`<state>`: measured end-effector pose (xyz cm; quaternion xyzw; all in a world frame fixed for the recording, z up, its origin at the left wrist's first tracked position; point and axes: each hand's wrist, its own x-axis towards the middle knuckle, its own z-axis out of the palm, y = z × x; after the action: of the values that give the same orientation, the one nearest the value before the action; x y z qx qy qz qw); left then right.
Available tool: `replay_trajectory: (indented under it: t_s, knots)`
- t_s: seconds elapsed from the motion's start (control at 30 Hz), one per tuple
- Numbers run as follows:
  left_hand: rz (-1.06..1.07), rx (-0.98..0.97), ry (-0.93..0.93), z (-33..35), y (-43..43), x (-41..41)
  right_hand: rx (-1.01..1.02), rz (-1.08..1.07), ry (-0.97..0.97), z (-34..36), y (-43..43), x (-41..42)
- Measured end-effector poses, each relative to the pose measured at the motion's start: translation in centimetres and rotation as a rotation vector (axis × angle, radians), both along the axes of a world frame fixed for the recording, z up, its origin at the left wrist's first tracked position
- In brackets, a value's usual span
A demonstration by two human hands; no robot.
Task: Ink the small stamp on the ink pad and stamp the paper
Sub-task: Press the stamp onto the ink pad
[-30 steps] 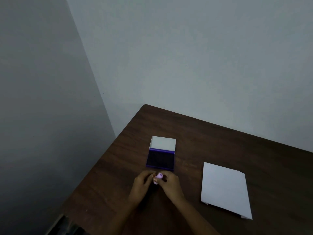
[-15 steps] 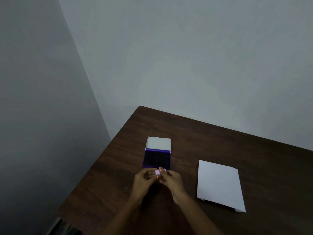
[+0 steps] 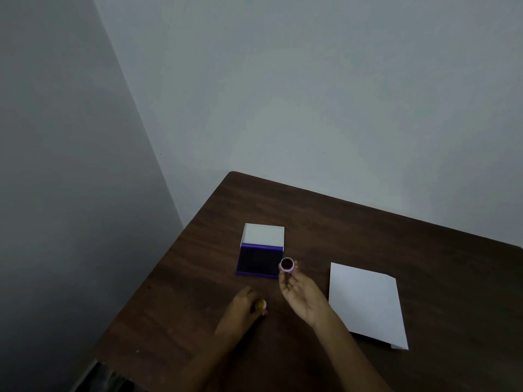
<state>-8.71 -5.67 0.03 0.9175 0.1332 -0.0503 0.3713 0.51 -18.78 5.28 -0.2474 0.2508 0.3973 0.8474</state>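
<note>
My right hand [image 3: 300, 295] holds a small pink round stamp [image 3: 287, 263] at its fingertips, its dark face turned up toward me, beside the right edge of the ink pad. The purple ink pad [image 3: 259, 260] lies open on the brown table [image 3: 368, 236], its white lid [image 3: 264, 234] folded back behind it. My left hand [image 3: 243, 306] rests low on the table, closed on a small yellowish cap [image 3: 260, 305]. A white sheet of paper [image 3: 366, 302] lies flat to the right of my right hand.
The table stands in a corner of two plain grey walls. Its left edge runs diagonally down to the lower left, with a gap to the left wall. The paper's near corner is folded over.
My hands were together on the stamp near the pad's front edge. They have come apart: the left drew back with the cap, the right lifted the stamp and turned its face up.
</note>
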Motion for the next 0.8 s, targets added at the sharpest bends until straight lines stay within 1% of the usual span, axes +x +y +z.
replay_trajectory:
  t_s: [0.07, 0.1, 0.23, 0.33, 0.4, 0.47, 0.5, 0.57, 0.6, 0.63, 0.8]
  knots:
    - [-0.085, 0.107, 0.006, -0.5, -0.3, 0.2, 0.026, -0.005, 0.006, 0.2, -0.1, 0.3]
    - [-0.100, 0.129, 0.003, -0.6, -0.4, 0.3, 0.026, -0.005, 0.003, 0.2, -0.1, 0.4]
    - [-0.099, 0.119, -0.044, -0.9, -0.5, 0.3, 0.010, -0.009, -0.010, 0.3, -0.2, 0.8]
    - [0.077, 0.051, -0.146, -0.6, 0.2, 0.4, -0.021, -0.009, -0.058, 0.2, -0.3, 1.2]
    - [0.193, 0.056, -0.212, -0.8, 1.2, 0.7, -0.083, 0.009, -0.133, -0.1, -0.2, 1.6]
    - [0.247, 0.103, -0.224, -1.3, 2.4, 1.0, -0.197, 0.052, -0.242, -0.4, 0.1, 2.0]
    - [0.257, 0.118, -0.202, -1.6, 3.0, 1.2, -0.305, 0.093, -0.329, -0.6, 0.3, 2.2]
    - [0.246, 0.126, -0.163, -2.0, 3.9, 1.8, -0.658, 0.221, -0.596, -0.9, 0.9, 2.4]
    - [0.232, 0.128, -0.163, -2.2, 4.2, 2.1, -0.803, 0.263, -0.725, -1.2, 1.2, 2.5]
    - [0.219, 0.130, -0.165, -2.3, 4.4, 2.4, -0.887, 0.278, -0.816, -1.5, 1.6, 2.6]
    - [0.162, 0.213, -0.160, -3.0, 4.9, 3.4, -1.103, 0.333, -1.137, -2.0, 4.9, 3.6]
